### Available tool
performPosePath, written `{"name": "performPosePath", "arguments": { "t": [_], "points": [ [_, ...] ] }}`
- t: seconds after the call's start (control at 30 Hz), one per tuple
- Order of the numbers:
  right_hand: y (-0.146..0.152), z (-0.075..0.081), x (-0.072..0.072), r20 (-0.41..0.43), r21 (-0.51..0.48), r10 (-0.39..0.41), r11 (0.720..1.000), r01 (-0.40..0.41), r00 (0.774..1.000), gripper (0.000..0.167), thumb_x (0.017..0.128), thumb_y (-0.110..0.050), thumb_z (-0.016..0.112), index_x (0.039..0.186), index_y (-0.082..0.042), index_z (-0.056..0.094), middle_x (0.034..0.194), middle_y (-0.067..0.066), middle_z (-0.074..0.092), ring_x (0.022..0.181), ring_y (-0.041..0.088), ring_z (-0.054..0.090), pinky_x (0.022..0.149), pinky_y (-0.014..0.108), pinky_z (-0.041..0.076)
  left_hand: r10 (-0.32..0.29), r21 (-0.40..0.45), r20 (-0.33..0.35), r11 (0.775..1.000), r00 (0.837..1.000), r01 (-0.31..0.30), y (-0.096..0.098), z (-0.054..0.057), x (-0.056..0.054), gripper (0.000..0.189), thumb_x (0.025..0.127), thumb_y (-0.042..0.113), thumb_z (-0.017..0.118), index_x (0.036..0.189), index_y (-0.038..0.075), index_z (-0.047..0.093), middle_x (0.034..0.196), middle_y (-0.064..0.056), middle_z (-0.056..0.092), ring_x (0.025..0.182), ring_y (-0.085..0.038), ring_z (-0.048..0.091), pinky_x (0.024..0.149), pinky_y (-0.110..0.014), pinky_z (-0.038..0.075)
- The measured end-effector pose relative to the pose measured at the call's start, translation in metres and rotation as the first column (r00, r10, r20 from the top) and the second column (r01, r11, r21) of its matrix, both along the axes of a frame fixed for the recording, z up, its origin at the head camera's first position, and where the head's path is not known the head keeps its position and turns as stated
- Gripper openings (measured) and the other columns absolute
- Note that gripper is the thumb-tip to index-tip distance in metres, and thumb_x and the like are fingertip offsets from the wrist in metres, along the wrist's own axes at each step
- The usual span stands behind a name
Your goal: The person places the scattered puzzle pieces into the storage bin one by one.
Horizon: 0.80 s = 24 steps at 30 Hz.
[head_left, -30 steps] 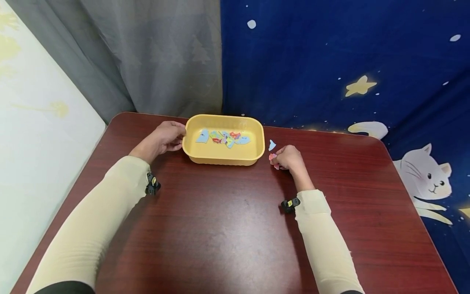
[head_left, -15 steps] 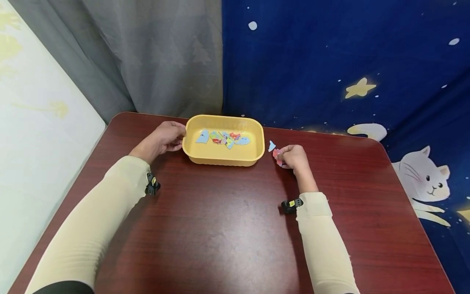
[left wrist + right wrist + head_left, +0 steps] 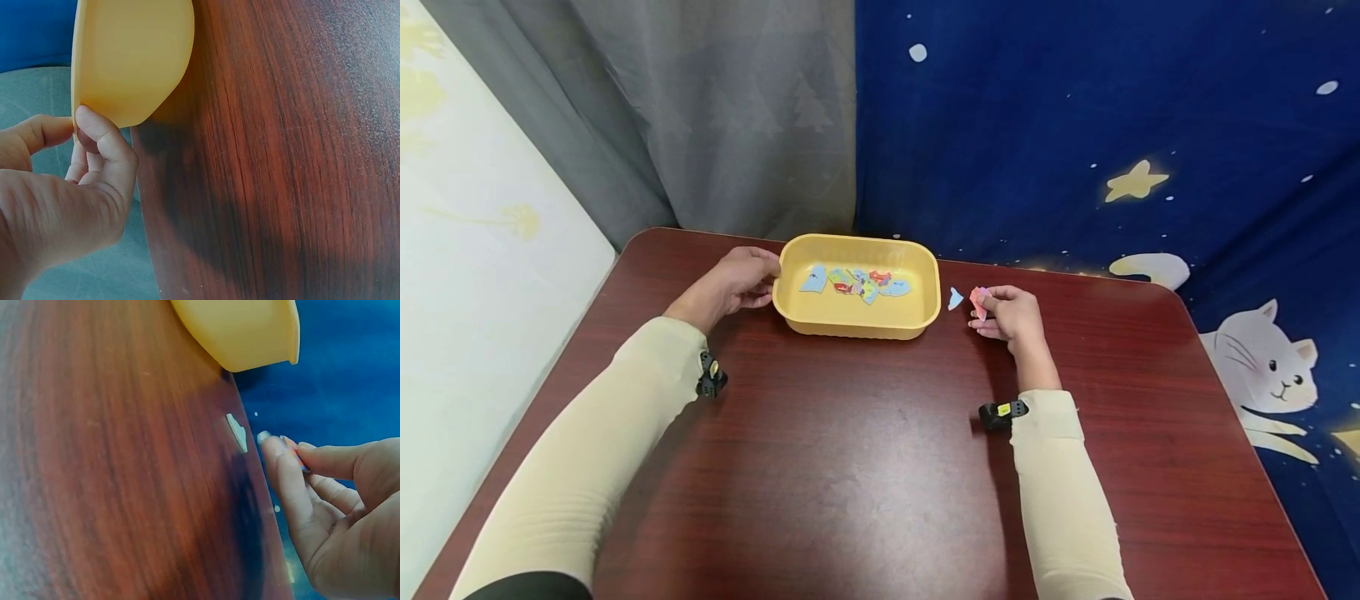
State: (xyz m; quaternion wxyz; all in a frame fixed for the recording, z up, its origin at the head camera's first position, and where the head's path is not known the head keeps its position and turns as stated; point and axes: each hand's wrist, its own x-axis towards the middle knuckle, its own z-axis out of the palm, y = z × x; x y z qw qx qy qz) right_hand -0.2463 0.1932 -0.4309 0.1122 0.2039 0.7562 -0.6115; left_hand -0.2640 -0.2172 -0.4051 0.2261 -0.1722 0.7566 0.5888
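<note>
A yellow plastic basin (image 3: 857,327) stands near the table's far edge, with several flat, map-like puzzle pieces (image 3: 895,287) in blue, green and red on its bottom. My left hand (image 3: 737,279) pinches the basin's left rim between thumb and fingers, as the left wrist view also shows (image 3: 81,187). To the right of the basin, my right hand (image 3: 1011,317) pinches a pink-red puzzle piece (image 3: 978,302) between thumb and fingertips, raised above the table. A small light-blue puzzle piece (image 3: 955,298) lies on the table between the basin and my right hand.
The dark red wooden table (image 3: 850,467) has its far edge just behind the basin. Beyond it hang a grey curtain (image 3: 737,125) and a dark blue curtain (image 3: 1000,125). A white wall (image 3: 490,250) runs along the left side.
My right hand has lifted the pink-red puzzle piece off the table and moved slightly right, away from the basin. My left hand and the basin have stayed in place.
</note>
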Motion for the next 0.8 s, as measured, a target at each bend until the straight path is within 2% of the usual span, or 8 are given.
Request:
{"name": "performPosePath", "arguments": {
  "t": [0.17, 0.33, 0.43, 0.5, 0.7, 0.8],
  "points": [
    [-0.001, 0.003, -0.004, -0.042, -0.038, -0.035, 0.999, 0.033, 0.999, 0.032, 0.096, -0.013, 0.061, 0.128, -0.007, 0.058, 0.081, 0.007, 0.067, 0.054, 0.010, 0.067, 0.056, 0.023, 0.057, 0.001, -0.003, 0.002, 1.000, 1.000, -0.001, -0.001, 0.000, 0.000, 0.038, 0.095, 0.014, 0.052, 0.132, 0.008, 0.044, 0.089, -0.003, 0.053, 0.060, -0.010, 0.054, 0.059, -0.022, 0.054],
    [-0.003, 0.010, -0.008, -0.070, -0.083, -0.015, 0.997, 0.009, 0.997, 0.046, 0.096, -0.001, 0.054, 0.141, -0.007, 0.050, 0.109, 0.019, 0.062, 0.059, 0.007, 0.066, 0.063, 0.022, 0.058, 0.001, 0.004, 0.005, 1.000, 1.000, -0.001, -0.001, 0.001, 0.001, 0.037, 0.095, 0.015, 0.052, 0.131, 0.008, 0.045, 0.089, -0.003, 0.053, 0.061, -0.010, 0.055, 0.059, -0.021, 0.054],
    [-0.005, 0.015, -0.009, -0.072, -0.091, 0.008, 0.996, -0.015, 0.997, 0.051, 0.094, 0.006, 0.049, 0.144, -0.004, 0.044, 0.116, 0.021, 0.057, 0.061, 0.006, 0.066, 0.067, 0.021, 0.058, 0.004, 0.002, 0.008, 1.000, 1.000, -0.004, -0.001, 0.002, 0.000, 0.037, 0.095, 0.015, 0.052, 0.131, 0.008, 0.045, 0.089, -0.003, 0.053, 0.060, -0.010, 0.054, 0.058, -0.021, 0.054],
    [-0.007, 0.019, -0.010, -0.073, -0.104, 0.011, 0.994, -0.019, 0.997, 0.050, 0.094, 0.006, 0.050, 0.143, -0.001, 0.045, 0.112, 0.019, 0.061, 0.062, 0.006, 0.066, 0.068, 0.021, 0.058, 0.004, 0.001, 0.009, 1.000, 1.000, -0.004, -0.001, 0.002, 0.000, 0.037, 0.095, 0.015, 0.052, 0.131, 0.009, 0.045, 0.089, -0.003, 0.053, 0.059, -0.010, 0.054, 0.058, -0.021, 0.054],
    [-0.013, 0.026, -0.015, -0.110, -0.175, -0.005, 0.985, -0.014, 0.994, 0.037, 0.091, 0.006, 0.058, 0.128, 0.010, 0.056, 0.079, 0.007, 0.069, 0.063, 0.010, 0.069, 0.067, 0.023, 0.058, 0.007, 0.009, 0.004, 1.000, 1.000, -0.007, 0.000, 0.001, -0.001, 0.035, 0.095, 0.015, 0.052, 0.128, 0.009, 0.047, 0.085, -0.003, 0.054, 0.056, -0.009, 0.054, 0.057, -0.021, 0.053],
    [-0.018, 0.030, -0.016, -0.131, -0.207, -0.033, 0.978, 0.006, 0.991, 0.031, 0.089, 0.005, 0.063, 0.119, 0.011, 0.061, 0.074, 0.006, 0.070, 0.063, 0.012, 0.071, 0.064, 0.023, 0.058, 0.011, 0.010, 0.002, 1.000, 1.000, -0.011, 0.000, 0.000, -0.001, 0.033, 0.095, 0.014, 0.052, 0.127, 0.009, 0.047, 0.083, -0.002, 0.055, 0.055, -0.009, 0.054, 0.056, -0.021, 0.053]
  ]
}}
